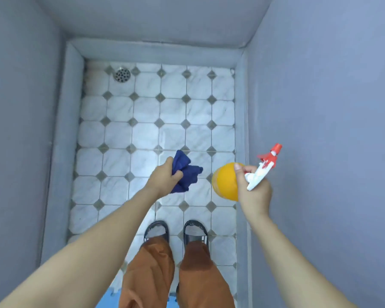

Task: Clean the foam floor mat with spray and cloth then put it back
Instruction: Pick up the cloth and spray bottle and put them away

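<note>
left hand [165,176] fingers clutch a blue cloth [186,174]; right hand [255,190] fingers grip an orange spray bottle [225,182].

Bare forearms; rust-orange trousers [151,272]; 2 black open-toe slide sandals [157,230].

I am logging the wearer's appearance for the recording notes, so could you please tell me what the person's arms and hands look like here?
Both arms are bare, with no sleeve in view down to the lower frame edge. The left hand and the right hand wear no gloves, and no rings, watch or bracelets are visible on hands or wrists. Below them show rust-orange trousers and dark open-toed slippers.
</note>
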